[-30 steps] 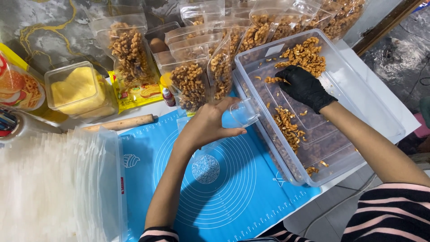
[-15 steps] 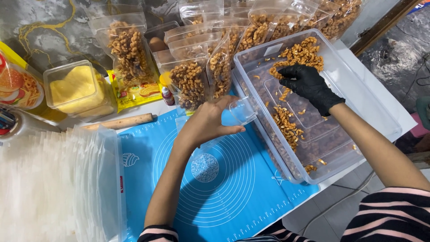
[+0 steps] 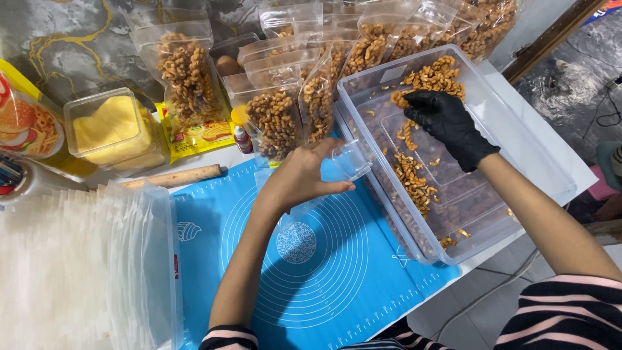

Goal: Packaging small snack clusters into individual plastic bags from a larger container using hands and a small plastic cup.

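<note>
**Gloved hand in the snack tub, bare hand on an open pouch**

The left hand (image 3: 301,178), bare, curls loosely around the mouth of a clear plastic pouch (image 3: 346,162), thumb and fingers holding it open just beside the near wall of the tub. The right hand (image 3: 447,123), in a black glossy glove, reaches down into the clear plastic tub (image 3: 518,139), fingers bent and closed over a clump of the fried snack pieces (image 3: 431,76); how much it has hold of cannot be told. The pieces are golden-brown, twisted and crisp-looking, heaped at the far end of the tub and scattered thinly along its ribbed floor.

Beyond the left hand stand filled pouches (image 3: 275,123), transparent with sealed flat tops, packed with the same brown curls, in rows that run on behind the tub. Farther left of them is a square clear box with a lid (image 3: 113,129) holding something pale yellow, and beside it a flat yellow packet (image 3: 197,133) with a picture on its face. A small bottle with a yellow cap (image 3: 241,133) stands in front of the pouches. A wooden rolling pin (image 3: 175,176) lies left of the left wrist.

Under the left forearm spreads a blue silicone mat (image 3: 330,272) printed with white concentric circles and ruler marks, lying on the table. Well to the left of the arm sits a thick stack of empty clear bags (image 3: 78,266), hazy and white.
</note>
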